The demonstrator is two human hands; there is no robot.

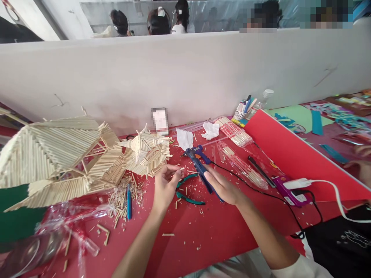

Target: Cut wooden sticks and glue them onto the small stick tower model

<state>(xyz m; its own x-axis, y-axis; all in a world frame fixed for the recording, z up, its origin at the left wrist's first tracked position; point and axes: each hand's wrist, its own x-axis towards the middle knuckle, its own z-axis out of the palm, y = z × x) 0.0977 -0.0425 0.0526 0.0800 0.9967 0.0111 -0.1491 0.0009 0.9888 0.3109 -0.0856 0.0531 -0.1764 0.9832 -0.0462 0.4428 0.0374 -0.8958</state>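
My left hand (167, 186) is closed in a pinch on a short wooden stick (182, 168). To its right, my right hand (224, 186) wraps round a dark blue two-handled plier-like tool (199, 168), its head pointing away from me. Between the hands, teal-handled pliers (189, 200) lie spread on the red table (174, 255). Just behind the blue tool is a blue glue gun (205, 156) with an orange trigger. Left of my left hand stands a model building of wooden sticks (150, 154), with a larger roofed section (63, 143) farther left.
A blue pen (129, 202) lies among stick offcuts (117, 202). Bagged sticks (236, 133), crumpled tissues (211, 130) and a pen cup (240, 110) are at the back right. A purple power strip (291, 193) with cables sits by a red board (301, 162). Another person's hand (359, 170) is far right.
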